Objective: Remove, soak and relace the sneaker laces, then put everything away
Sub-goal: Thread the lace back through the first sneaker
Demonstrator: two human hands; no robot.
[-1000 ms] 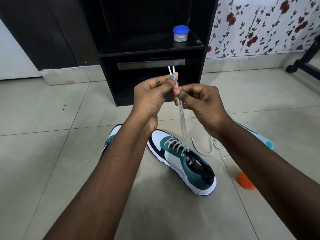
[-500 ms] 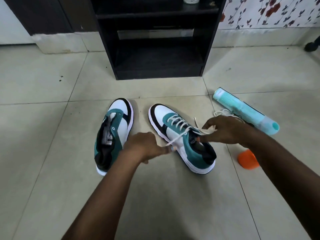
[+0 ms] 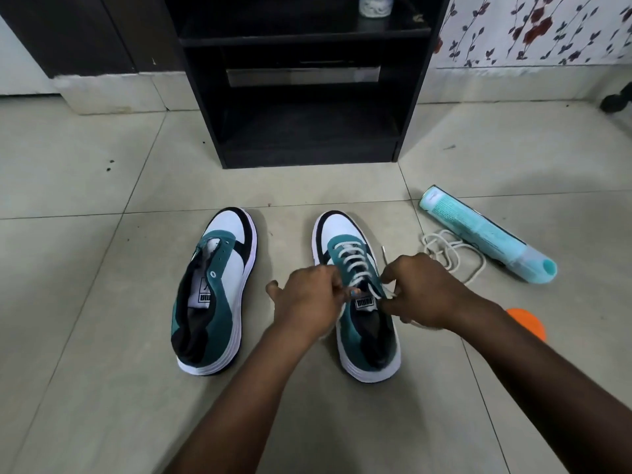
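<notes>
Glossy tiled floor (image 3: 102,336), woven cloth laces (image 3: 352,265)

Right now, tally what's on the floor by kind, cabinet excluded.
Sneakers: 2, unlaced sneaker and laced sneaker
Loose lace: 1
Teal spray can: 1
Orange cap: 1
Total: 5

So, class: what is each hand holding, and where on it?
Left hand and right hand each pinch a free end of the lace at the right sneaker's top eyelets.
</notes>
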